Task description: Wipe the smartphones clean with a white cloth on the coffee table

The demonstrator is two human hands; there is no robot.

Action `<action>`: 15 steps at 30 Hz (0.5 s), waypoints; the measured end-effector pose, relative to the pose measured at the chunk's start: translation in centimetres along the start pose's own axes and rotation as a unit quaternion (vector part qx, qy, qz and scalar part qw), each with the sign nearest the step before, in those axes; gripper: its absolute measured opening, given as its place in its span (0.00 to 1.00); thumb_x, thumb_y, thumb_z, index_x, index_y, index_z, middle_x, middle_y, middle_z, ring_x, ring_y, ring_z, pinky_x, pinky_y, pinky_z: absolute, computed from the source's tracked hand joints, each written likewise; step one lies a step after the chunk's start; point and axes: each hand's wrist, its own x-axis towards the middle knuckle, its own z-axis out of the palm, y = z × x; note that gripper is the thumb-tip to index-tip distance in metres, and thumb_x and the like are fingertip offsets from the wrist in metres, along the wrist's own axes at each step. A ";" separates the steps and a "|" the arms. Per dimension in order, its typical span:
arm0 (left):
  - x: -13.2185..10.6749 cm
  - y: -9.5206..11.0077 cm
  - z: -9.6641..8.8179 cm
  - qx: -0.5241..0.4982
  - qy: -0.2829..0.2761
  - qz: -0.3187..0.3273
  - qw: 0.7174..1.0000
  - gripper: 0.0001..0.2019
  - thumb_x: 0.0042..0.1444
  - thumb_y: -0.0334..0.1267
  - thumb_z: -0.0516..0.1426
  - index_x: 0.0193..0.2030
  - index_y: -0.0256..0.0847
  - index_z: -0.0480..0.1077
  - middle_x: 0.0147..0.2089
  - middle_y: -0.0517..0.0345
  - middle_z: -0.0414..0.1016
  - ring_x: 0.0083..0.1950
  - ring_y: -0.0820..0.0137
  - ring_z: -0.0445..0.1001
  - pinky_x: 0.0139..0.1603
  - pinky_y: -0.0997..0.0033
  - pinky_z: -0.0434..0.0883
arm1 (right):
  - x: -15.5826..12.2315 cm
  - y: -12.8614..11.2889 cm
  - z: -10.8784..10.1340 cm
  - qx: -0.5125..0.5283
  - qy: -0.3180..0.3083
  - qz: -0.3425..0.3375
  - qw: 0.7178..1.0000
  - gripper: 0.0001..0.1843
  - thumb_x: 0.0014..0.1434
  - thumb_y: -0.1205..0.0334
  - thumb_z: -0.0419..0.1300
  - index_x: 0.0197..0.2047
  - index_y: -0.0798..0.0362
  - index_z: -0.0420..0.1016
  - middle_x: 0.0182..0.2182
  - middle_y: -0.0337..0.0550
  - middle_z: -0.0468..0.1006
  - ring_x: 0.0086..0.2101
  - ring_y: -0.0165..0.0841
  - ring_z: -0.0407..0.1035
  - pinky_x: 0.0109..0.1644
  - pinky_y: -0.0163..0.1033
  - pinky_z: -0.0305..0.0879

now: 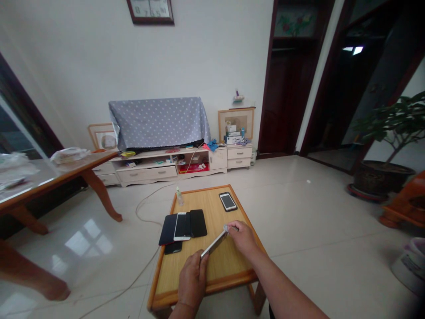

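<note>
A slim silver-edged smartphone point(214, 244) is held between two bare hands at the lower centre of the frame, seen nearly edge-on, so its face is hard to make out. Its long axis runs on a slant, from the lower left up toward the right, and it appears raised over the small wooden table point(229, 266) rather than resting on it. The left hand point(193, 275) is closed around the lower-left end, its thumb along the upper edge. The right hand point(243, 238) comes in from the lower right and meets the opposite, upper-right end; its fingertips are drawn together on a small whitish piece point(226, 228) right at that end, too small to identify. Each hand is thus nearest to its own end of the phone, and the middle of its length lies uncovered between them.

Beyond the right hand, toward the right edge of the tabletop, lies a white-framed smartphone point(228, 201) with a dark border around it, apart from the fingers. Up and left of the held phone, nearer the left hand, a white smartphone point(181, 226) lies between a dark blue flat case point(168, 229) and a black flat case point(198, 223); a black flat object point(173, 247) shows below them. A clear bottle point(179, 197) stands upright near the table's far left corner.
</note>
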 end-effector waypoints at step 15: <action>0.1 0.2 -0.4 0.131 0.021 0.047 0.990 0.10 0.67 0.38 0.50 0.39 0.44 0.73 0.37 0.56 0.77 0.43 0.62 0.74 0.46 0.61 0.63 | -6.8 -4.7 6.1 -0.092 -0.089 -0.109 0.986 0.06 0.58 0.68 0.61 0.33 0.50 0.79 0.33 0.37 0.78 0.35 0.31 0.72 0.41 0.33 0.63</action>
